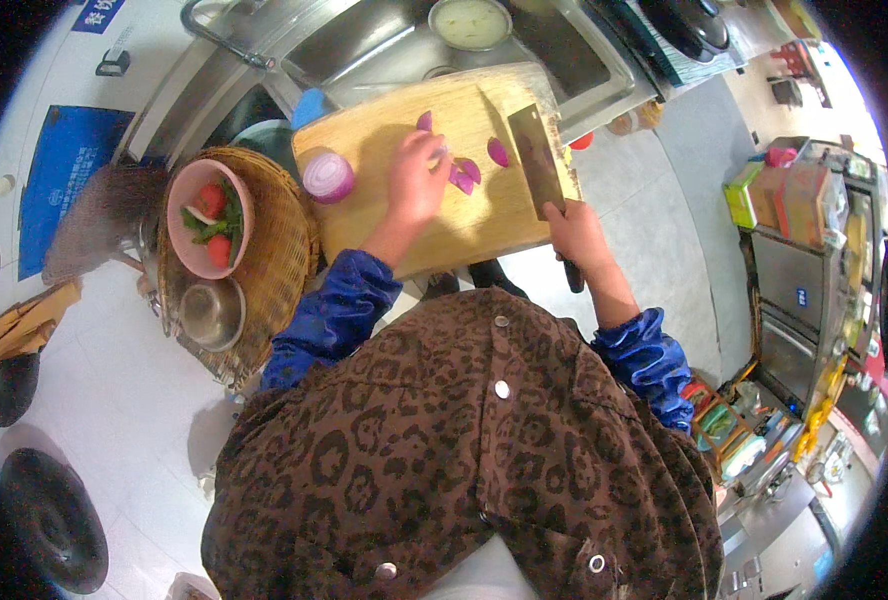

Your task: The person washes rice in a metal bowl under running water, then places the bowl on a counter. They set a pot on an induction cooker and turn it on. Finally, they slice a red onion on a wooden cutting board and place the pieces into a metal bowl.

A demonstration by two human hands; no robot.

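Observation:
My right hand (579,232) grips the dark handle of a Chinese cleaver (535,157); its broad blade lies over the right side of a wooden cutting board (369,232). My left hand (417,180) is over the middle of the board, fingers bent beside cut red onion wedges (465,176). Whether a piece is pinched in those fingers cannot be made out. One onion wedge (498,152) lies between the left hand and the blade, another (424,120) just beyond my fingertips. Half a red onion (329,178) sits at the board's left end, its pale ringed cut face showing.
Beyond the board is a steel sink (384,56) with a faucet (226,45) and a bowl of pale contents (471,24). To the left, a wicker basket (282,217) bears a pink bowl (177,225) with red and green vegetables and a metal bowl (212,315).

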